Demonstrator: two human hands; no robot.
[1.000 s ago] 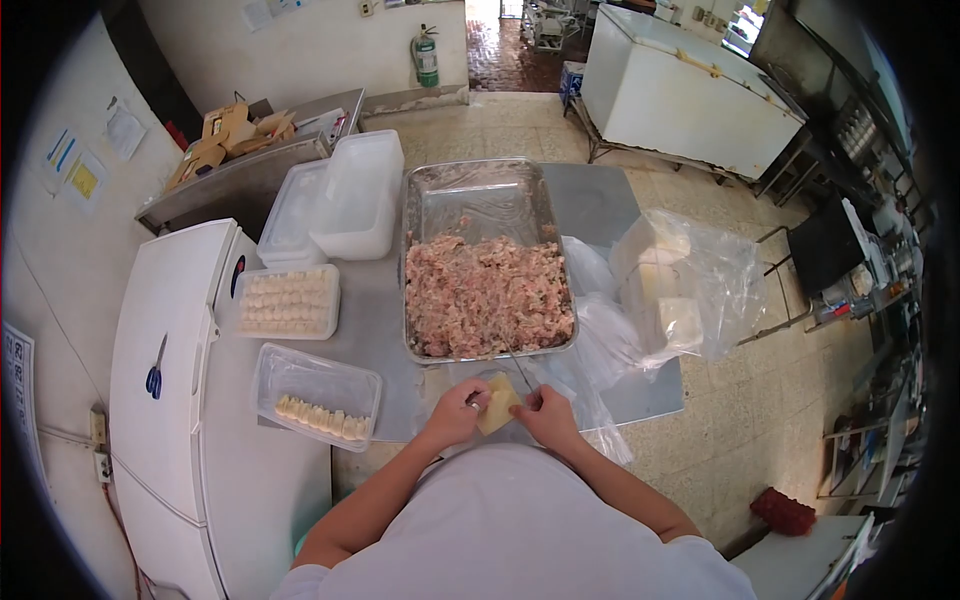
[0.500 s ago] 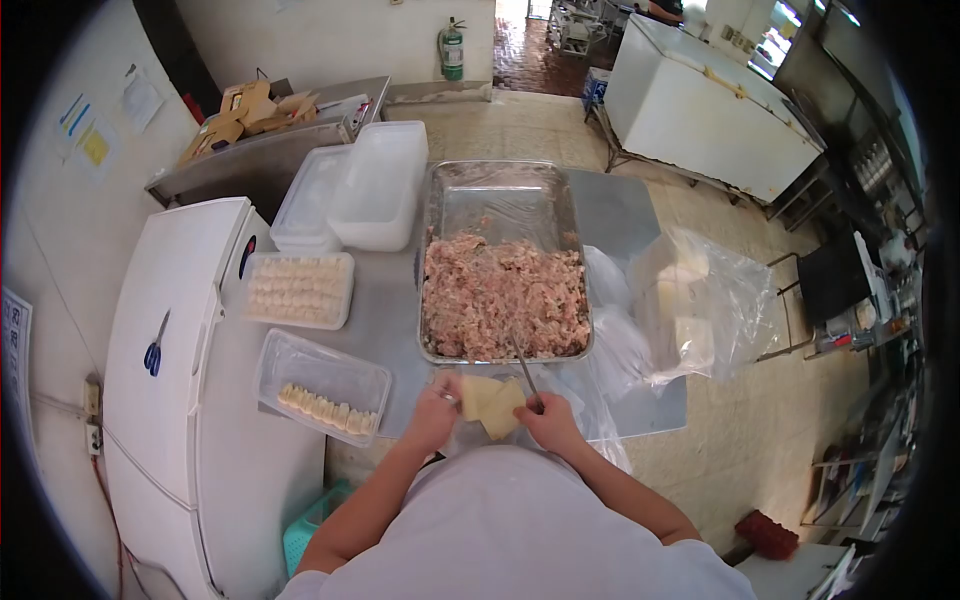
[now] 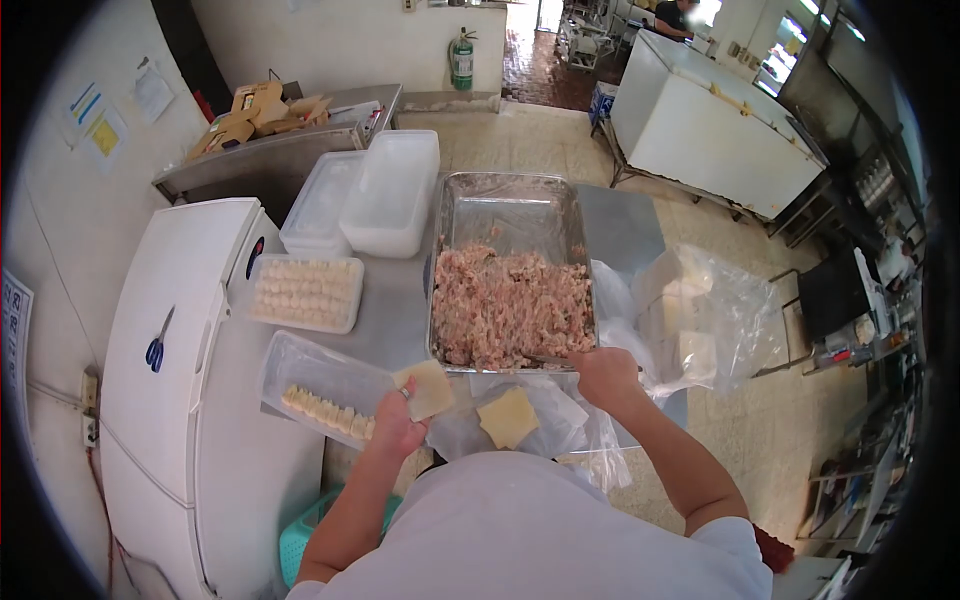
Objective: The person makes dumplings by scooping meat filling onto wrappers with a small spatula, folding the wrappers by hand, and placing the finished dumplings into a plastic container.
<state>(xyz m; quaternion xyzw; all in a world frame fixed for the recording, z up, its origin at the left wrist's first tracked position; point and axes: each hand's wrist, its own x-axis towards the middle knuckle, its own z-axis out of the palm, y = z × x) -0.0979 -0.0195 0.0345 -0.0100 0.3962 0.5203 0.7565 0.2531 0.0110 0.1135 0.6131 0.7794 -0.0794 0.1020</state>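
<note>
My left hand (image 3: 400, 425) holds a thin square wrapper (image 3: 426, 391) by its edge, over the right end of a clear container (image 3: 315, 372) with a row of small dumplings (image 3: 322, 410). My right hand (image 3: 608, 378) is closed round the end of a thin metal utensil (image 3: 548, 359), whose tip touches the minced meat (image 3: 505, 310) at the near edge of the metal tray (image 3: 512, 182). Between my hands more yellowish wrappers (image 3: 508, 418) lie on plastic at the table's near edge.
Left of the tray are a container of dumplings (image 3: 306, 292) and stacked empty tubs (image 3: 391, 195). Bagged wrapper blocks (image 3: 690, 310) sit at the right. A white fridge (image 3: 170, 400) borders the left side. A person (image 3: 674, 18) is far off behind the chest freezer (image 3: 715, 120).
My left hand has moved left with one wrapper, apart from the others, which now lie on the plastic. My right hand has moved right and up to the tray with the utensil.
</note>
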